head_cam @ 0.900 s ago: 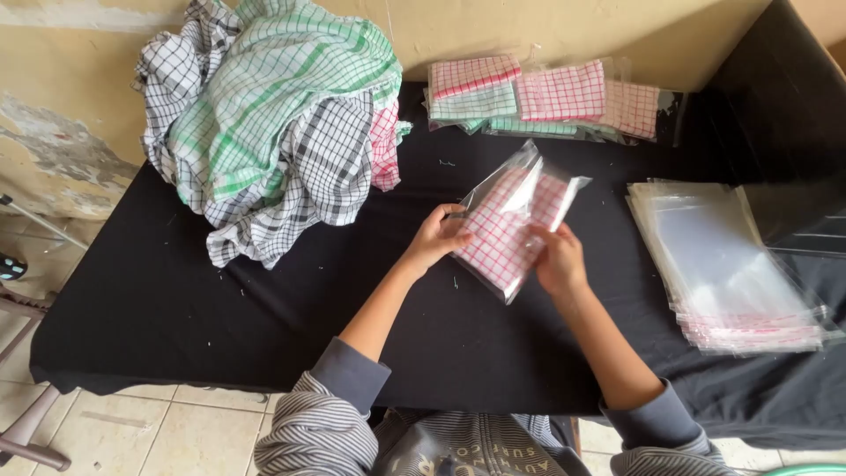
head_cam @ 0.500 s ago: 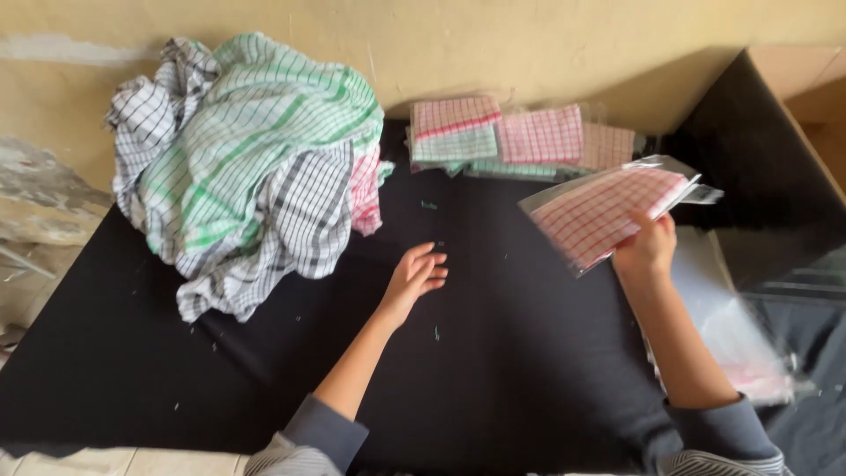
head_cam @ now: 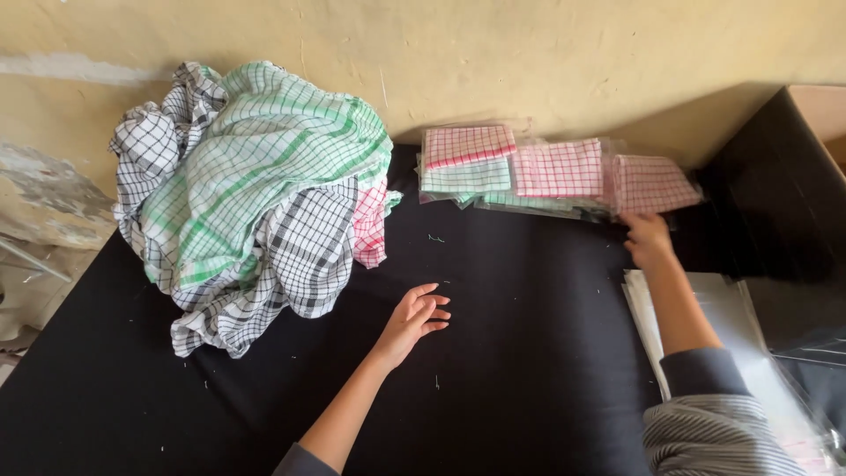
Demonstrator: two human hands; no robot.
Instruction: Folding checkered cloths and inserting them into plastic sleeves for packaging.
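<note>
Pink-checked cloth in a clear plastic bag (head_cam: 656,183) lies at the right end of the row of bagged cloths (head_cam: 511,167) against the wall, and the right hand (head_cam: 648,238) rests at its near edge, fingers curled down on it; whether they still grip is hard to tell. It looks light, soft and floppy, with a slippery film, so it is best taken flat by an edge or corner with thumb beneath. The left hand (head_cam: 419,316) lies open and empty on the black table (head_cam: 493,353), near the heap of checked cloths (head_cam: 256,194). Half a second ago the right hand held this bag in the air; now it is down on the row.
</note>
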